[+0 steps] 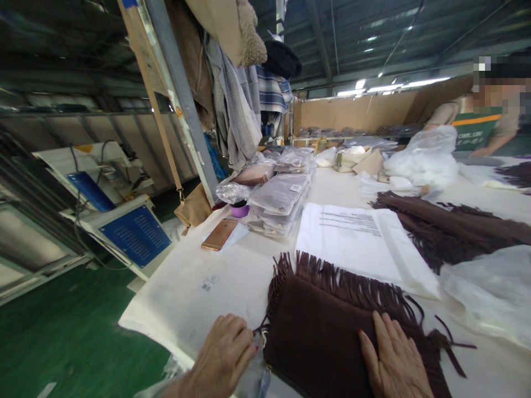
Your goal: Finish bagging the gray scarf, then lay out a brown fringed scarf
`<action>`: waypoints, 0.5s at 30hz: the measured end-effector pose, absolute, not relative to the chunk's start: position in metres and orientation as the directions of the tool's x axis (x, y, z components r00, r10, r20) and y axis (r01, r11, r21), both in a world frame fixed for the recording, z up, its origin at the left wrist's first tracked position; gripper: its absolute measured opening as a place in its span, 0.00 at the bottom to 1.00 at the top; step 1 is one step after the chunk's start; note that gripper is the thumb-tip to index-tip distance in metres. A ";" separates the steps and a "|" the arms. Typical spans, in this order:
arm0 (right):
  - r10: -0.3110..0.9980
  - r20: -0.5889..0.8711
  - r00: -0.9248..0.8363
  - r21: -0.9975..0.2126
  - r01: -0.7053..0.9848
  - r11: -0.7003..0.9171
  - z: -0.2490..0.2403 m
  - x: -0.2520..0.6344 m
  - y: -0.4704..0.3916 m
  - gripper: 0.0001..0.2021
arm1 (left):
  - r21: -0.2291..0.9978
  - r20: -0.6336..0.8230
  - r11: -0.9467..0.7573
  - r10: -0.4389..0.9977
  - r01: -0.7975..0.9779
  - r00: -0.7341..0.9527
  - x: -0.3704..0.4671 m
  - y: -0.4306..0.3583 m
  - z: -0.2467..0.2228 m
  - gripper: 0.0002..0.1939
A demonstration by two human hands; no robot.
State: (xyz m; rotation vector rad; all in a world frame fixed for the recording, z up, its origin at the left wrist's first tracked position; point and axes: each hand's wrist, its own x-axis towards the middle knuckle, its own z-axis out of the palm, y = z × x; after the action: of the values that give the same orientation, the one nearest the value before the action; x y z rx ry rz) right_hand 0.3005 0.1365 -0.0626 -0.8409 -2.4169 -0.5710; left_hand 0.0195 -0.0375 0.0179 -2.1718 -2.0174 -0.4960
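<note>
A folded dark brown fringed scarf [327,320] lies on the white table [207,287] near its front edge. My right hand [394,359] rests flat on the scarf, fingers spread. My left hand [222,354] is closed at the scarf's left edge, pinching what looks like a clear plastic bag [253,376] and a small tag there. A white printed plastic bag [357,243] lies just beyond the scarf's fringe.
More brown fringed scarves [448,226] lie to the right, beside crumpled clear bags [489,293]. A stack of bagged items [280,204], a phone [219,234] and a small purple cup [239,210] stand mid-table. Another person [489,110] works at the far right. Clothes [236,105] hang above.
</note>
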 end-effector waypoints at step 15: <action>0.401 0.585 -0.705 0.254 0.629 0.735 -0.073 0.308 0.145 0.22 | 0.539 0.037 0.227 0.956 0.811 -0.292 0.030 -0.038 0.033 0.09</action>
State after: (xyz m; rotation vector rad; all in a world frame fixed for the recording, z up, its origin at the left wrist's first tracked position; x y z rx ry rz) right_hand 0.3080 0.1445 -0.0732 -0.7807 -2.4331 -0.6076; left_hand 0.0302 -0.0377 0.0329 -2.0064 -2.6802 -0.8251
